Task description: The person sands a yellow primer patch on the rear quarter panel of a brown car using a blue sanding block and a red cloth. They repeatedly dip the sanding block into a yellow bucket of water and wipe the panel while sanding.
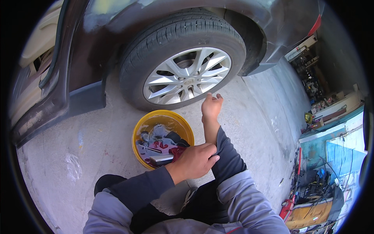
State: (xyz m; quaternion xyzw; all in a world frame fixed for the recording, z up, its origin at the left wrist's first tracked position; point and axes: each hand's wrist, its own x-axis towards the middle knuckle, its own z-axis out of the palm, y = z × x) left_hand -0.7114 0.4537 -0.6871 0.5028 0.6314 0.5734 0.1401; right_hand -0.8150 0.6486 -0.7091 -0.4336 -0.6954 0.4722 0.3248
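My left hand (194, 160) is closed on the dark sleeve (228, 152) of my right forearm, near the wrist. My right hand (211, 104) is raised in front of the wheel, fingers loosely bent and apart, holding nothing visible. A yellow bucket (138, 146) stands below the wheel, beside my hands, with murky liquid, a red cloth (177, 153), dark pieces and a pale rectangular block (161, 158) inside. The car wheel (163, 43) has a silver multi-spoke rim.
Dark car bodywork (87, 66) with pale patches surrounds the wheel. The concrete floor (78, 171) runs under me and the bucket. At the right are cluttered shelves (323, 109), a red jack (287, 206) and piled parts and tools (315, 189). My legs and a shoe show below the bucket.
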